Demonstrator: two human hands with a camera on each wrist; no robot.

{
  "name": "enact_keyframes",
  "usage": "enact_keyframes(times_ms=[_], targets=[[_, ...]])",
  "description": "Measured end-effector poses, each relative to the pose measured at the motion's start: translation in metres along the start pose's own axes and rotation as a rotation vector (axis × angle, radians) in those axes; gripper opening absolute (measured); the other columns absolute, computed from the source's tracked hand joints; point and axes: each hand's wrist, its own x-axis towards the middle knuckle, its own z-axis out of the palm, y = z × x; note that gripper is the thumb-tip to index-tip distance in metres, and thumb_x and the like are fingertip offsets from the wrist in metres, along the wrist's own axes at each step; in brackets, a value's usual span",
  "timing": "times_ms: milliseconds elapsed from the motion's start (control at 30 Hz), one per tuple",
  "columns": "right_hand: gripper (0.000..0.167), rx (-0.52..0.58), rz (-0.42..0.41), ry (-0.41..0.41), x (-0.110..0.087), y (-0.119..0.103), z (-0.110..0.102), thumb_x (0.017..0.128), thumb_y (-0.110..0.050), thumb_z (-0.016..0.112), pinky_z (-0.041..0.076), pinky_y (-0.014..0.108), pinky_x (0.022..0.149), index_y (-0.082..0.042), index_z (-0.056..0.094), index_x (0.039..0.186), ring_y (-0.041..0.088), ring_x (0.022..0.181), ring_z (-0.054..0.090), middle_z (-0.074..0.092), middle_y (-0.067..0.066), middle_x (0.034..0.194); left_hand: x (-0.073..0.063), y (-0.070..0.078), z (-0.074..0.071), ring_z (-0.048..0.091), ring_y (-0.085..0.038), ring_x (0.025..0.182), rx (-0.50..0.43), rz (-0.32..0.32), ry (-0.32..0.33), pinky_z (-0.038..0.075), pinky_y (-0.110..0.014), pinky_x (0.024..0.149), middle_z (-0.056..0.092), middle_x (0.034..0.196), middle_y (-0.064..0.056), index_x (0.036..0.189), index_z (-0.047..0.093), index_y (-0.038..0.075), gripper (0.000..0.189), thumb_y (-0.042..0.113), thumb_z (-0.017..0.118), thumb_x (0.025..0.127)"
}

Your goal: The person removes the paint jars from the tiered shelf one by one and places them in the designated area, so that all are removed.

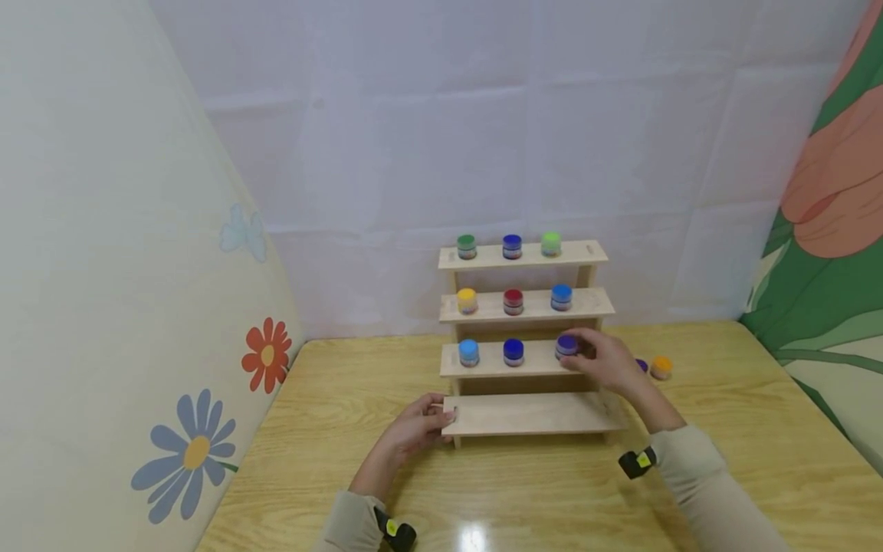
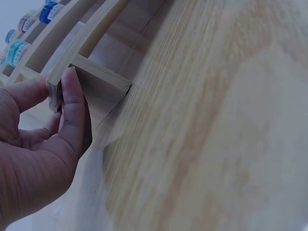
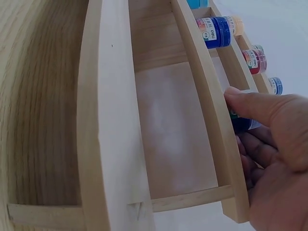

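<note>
The head view showed a wood-grain table, its front edge area marked by a bright reflection. A creased white cloth hung behind; a pale flowered panel stood at left, a green leafy panel at right. On the table was a four-tier wooden stand. The right hand pinched a purple-lidded jar between thumb and fingers at the second-lowest shelf's right end — base contact could not be told. The left hand pinched the lowest shelf at its left end — thumb above, forefinger beneath. An orange-lidded jar stood right of the stand.
</note>
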Motion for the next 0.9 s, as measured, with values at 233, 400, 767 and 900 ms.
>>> enact_keyframes(times_ms=[233, 400, 767, 900], targets=[[0.05, 0.008, -0.011, 0.035, -0.003, 0.003, -0.001, 0.091, -0.024, 0.077, 0.052, 0.041, 0.082, -0.002, 0.061, 0.133, 0.027, 0.095, 0.061, 0.067, 0.016, 0.109, 0.001, -0.001, 0.0, 0.066, -0.015, 0.086, -0.008, 0.001, 0.003, 0.057, -0.027, 0.071, 0.06, 0.102, -0.008, 0.136, 0.042, -0.008, 0.043, 0.005, 0.062, 0.1], [0.049, 0.043, -0.008, 0.051, -0.008, 0.004, -0.005, 0.091, -0.024, 0.077, 0.055, 0.046, 0.086, -0.003, 0.061, 0.132, 0.028, 0.097, 0.063, 0.067, 0.018, 0.111, 0.001, -0.002, 0.0, 0.066, -0.016, 0.085, -0.011, 0.005, -0.001, 0.057, -0.027, 0.071, 0.059, 0.101, -0.008, 0.134, 0.042, -0.008, 0.043, 0.004, 0.062, 0.099], [0.047, 0.08, -0.07, 0.123, -0.021, 0.013, -0.018, 0.092, -0.02, 0.077, 0.056, 0.045, 0.085, 0.002, 0.06, 0.131, 0.033, 0.097, 0.066, 0.067, 0.022, 0.111, 0.001, -0.002, -0.001, 0.067, -0.016, 0.087, -0.026, 0.006, -0.013, 0.057, -0.027, 0.072, 0.061, 0.104, -0.008, 0.135, 0.041, -0.008, 0.043, 0.005, 0.061, 0.1], [0.049, 0.076, -0.07, 0.144, -0.026, 0.018, -0.024, 0.093, -0.021, 0.076, 0.056, 0.047, 0.087, 0.003, 0.06, 0.132, 0.036, 0.101, 0.066, 0.068, 0.022, 0.113, 0.001, -0.003, -0.001, 0.067, -0.016, 0.088, -0.03, 0.003, -0.017, 0.057, -0.027, 0.072, 0.062, 0.104, -0.008, 0.135, 0.041, -0.008, 0.042, 0.005, 0.061, 0.1]])
